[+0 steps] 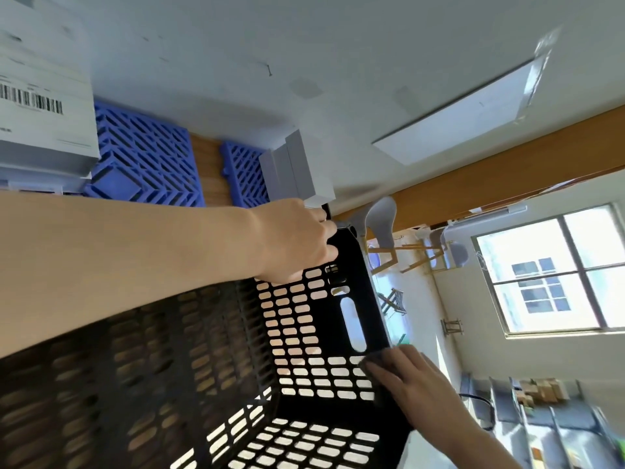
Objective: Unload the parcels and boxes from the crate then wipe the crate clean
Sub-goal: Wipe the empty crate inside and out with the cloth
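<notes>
table (490, 177): wooden edge, pale top; it runs slanted across my view because my head is tipped.
crate (209, 350): black plastic, walls and floor full of slot holes. It is tipped with its open side towards me, so I look straight into it. It sits between my two hands at the table's edge, and one wall with a long handle slot faces the room.
box with barcode (44, 106): white, large, far left on the table, resting partly on the blue grid.
blue grids (142, 157): two slatted blue plastic pieces lying flat on the table, a strip of bare wood between them.
flat parcel (463, 113): thin white packet with a shiny plastic flap, lying alone on the table top, well apart from the crate.
small boxes (294, 167): grey and white, stacked side by side, just beside the smaller blue grid and just above my left hand.
left hand (297, 238): fingers curled tight round the crate's upper corner, gripping the rim.
right hand (419, 384): laid on the crate's wall edge below the handle slot. Fingertips are blurred over a dark patch; I cannot tell whether they grip or only press, nor what the patch is.
background: window, chairs and shelves beyond the table, all blurred.
</notes>
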